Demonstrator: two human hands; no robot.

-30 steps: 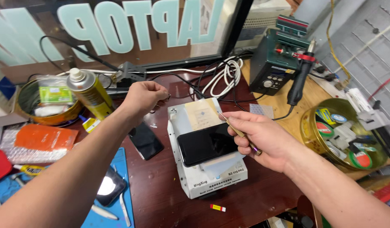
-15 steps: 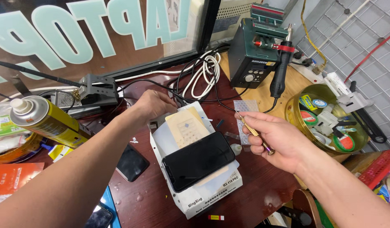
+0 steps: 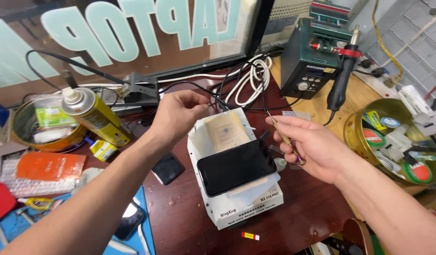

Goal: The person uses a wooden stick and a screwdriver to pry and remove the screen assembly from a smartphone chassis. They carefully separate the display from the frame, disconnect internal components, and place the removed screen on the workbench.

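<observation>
The right hand point(image 3: 308, 147) pinches thin tweezers point(image 3: 285, 138) just right of the black phone point(image 3: 237, 166), which lies on the white heating box point(image 3: 248, 206). The left hand point(image 3: 177, 114), fingers curled, hovers at the box's far-left corner; whether it grips anything cannot be told.

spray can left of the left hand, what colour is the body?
Yellow body with a silver top; the spray can shows best in the head view, lying tilted beside the left hand.

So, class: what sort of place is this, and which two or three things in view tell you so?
Most likely an electronics repair bench. A dark phone lies on a white heating box, a hot-air rework station stands behind, and the right hand holds a thin metal tool.
</observation>
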